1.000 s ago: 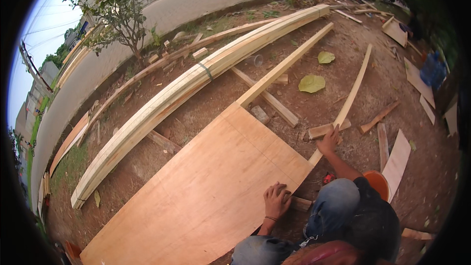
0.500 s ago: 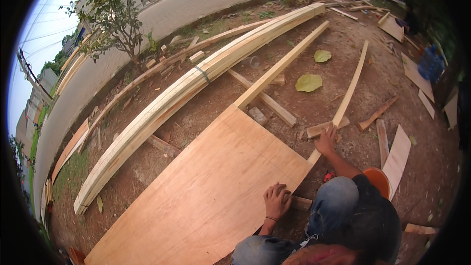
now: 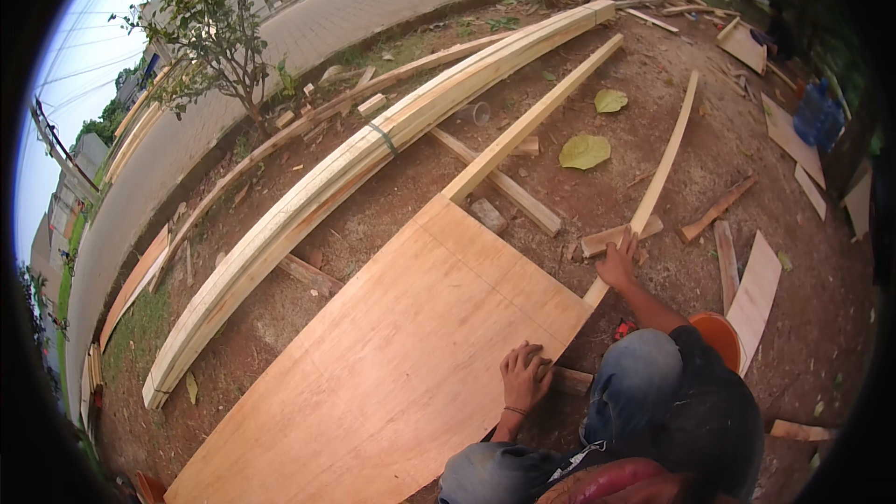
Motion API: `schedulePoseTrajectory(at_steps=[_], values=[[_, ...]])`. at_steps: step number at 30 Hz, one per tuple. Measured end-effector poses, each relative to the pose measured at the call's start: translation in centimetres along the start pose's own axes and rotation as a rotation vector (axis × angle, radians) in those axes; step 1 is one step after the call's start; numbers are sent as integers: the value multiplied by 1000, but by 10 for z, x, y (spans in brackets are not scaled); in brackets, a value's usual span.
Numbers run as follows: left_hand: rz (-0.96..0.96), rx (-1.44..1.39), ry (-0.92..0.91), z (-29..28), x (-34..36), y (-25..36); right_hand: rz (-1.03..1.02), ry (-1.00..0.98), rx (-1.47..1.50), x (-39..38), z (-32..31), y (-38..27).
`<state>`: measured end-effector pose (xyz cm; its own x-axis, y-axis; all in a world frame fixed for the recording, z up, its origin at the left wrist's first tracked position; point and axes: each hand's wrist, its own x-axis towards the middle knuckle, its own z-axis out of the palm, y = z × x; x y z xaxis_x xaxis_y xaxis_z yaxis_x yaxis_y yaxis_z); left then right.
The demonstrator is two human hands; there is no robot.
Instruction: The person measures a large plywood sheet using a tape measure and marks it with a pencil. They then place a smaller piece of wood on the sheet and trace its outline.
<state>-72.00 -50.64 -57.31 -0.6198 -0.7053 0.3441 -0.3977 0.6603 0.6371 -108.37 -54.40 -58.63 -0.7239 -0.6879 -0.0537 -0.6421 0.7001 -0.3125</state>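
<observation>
A broad plywood sheet [image 3: 373, 345] with faint pencil lines lies in front of me, raised on wood pieces. My left hand [image 3: 525, 377] rests on its right edge, fingers spread and slightly bent. Farther right, my right hand [image 3: 619, 263] is closed around a long, narrow wooden strip [image 3: 665, 168]. That strip runs away from the sheet's right corner and passes over a short wood block [image 3: 602, 241]. Another straight batten [image 3: 537, 121] extends from under the sheet's far edge.
A strapped bundle of long battens [image 3: 373, 145] lies left of the sheet. Near my right knee are a small red tool [image 3: 624, 329] and an orange bucket [image 3: 717, 343]. Wood offcuts [image 3: 717, 210] and a blue water jug [image 3: 819, 115] are to the right. People crouch far off.
The view has shifted very slightly. Both hands stay in nearly the same places, with only a small movement in the right hand's fingers.
</observation>
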Motion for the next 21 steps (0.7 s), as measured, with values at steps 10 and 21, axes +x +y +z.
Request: schedulePoseTrajectory(at_steps=[10,21], values=[[57,21,55,-2,3,1,-9,1,-13,2,4,4],[15,3,-5,-2,1,1,-29,-8,-2,2,3,6]])
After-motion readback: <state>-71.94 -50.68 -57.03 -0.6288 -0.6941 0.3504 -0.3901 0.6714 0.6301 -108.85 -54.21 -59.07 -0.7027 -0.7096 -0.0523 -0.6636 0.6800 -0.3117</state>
